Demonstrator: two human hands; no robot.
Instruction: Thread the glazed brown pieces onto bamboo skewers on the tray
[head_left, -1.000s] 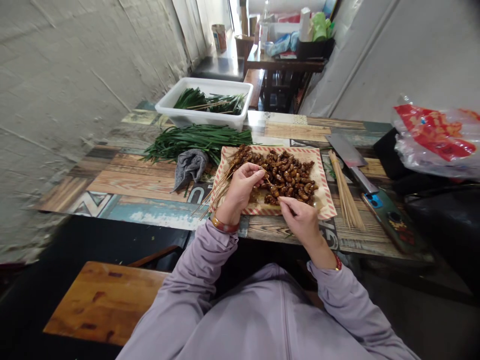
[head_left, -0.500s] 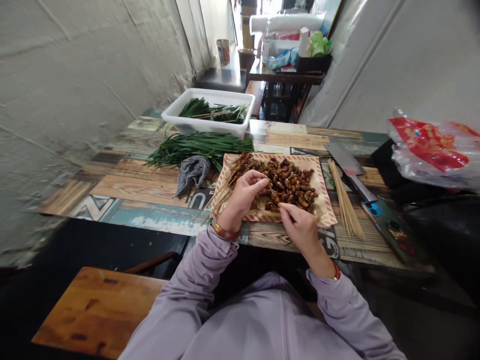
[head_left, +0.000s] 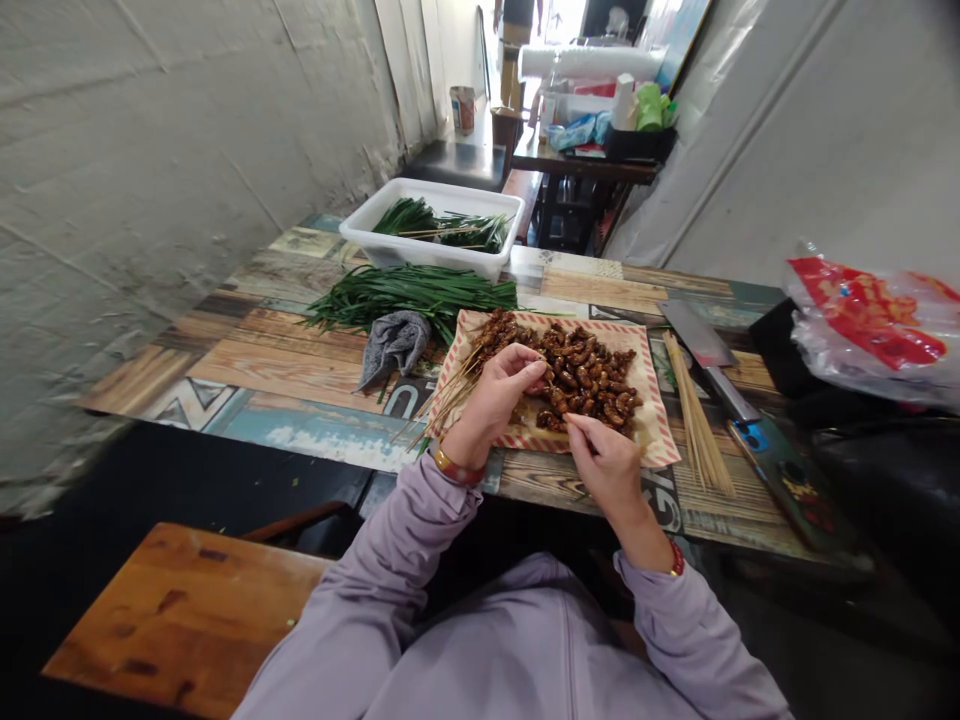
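Note:
Glossy brown pieces that look like insect pupae [head_left: 600,385] lie heaped on a sheet of paper with a red-striped border [head_left: 660,435]. My left hand [head_left: 499,390] is closed in a pinch above the middle of the heap, on what looks like a thin skewer, mostly hidden by the fingers. Lower and to the right, my right hand [head_left: 607,455] pinches at the heap's near edge; what its fingertips hold is too small to make out. Loaded skewers [head_left: 469,375] rest on the paper's left side, their bare ends pointing toward me.
Bare bamboo skewers [head_left: 697,430], a cleaver [head_left: 701,335] and a phone [head_left: 791,470] lie to the right, near a plastic bag [head_left: 870,320]. Behind the paper are green chives [head_left: 412,295], a grey cloth [head_left: 396,345] and a white tub [head_left: 427,255]. A wooden stool [head_left: 187,610] stands lower left.
The whole view has shifted slightly, so the table appears a little further right. Both hands keep their pinches over the heap, with hardly any movement against it.

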